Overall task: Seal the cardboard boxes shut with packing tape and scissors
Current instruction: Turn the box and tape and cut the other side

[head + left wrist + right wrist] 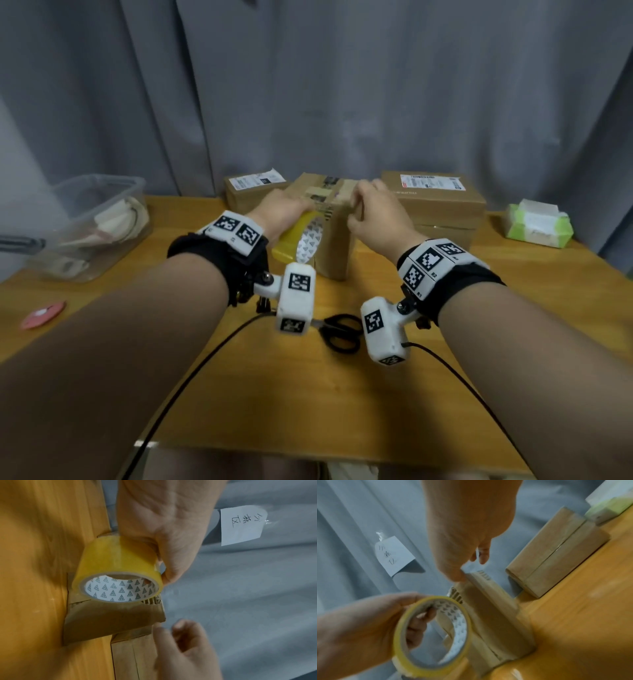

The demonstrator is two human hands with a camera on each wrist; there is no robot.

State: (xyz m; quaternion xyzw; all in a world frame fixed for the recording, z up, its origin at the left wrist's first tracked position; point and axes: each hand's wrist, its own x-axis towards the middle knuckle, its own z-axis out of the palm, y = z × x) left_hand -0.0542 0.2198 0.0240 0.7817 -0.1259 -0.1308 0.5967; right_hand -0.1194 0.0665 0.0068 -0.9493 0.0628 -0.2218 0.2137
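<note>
A small cardboard box (334,246) stands upright in the middle of the wooden table (308,394). My left hand (287,210) grips a yellow roll of packing tape (296,240) against the box's left side, fingers through the core (120,588). My right hand (368,202) hovers at the box's top right edge with fingers curled. In the right wrist view its fingertips (481,555) pinch what looks like a thin clear strip of tape over the box (496,622). Black scissors (339,330) lie on the table between my wrists, partly hidden by the wrist cameras.
Two more cardboard boxes sit at the back, one left (246,195) and a larger one right (442,202). A clear plastic bin (92,226) stands far left, a green tissue pack (537,222) far right, a red disc (42,315) near the left edge. Grey curtain behind.
</note>
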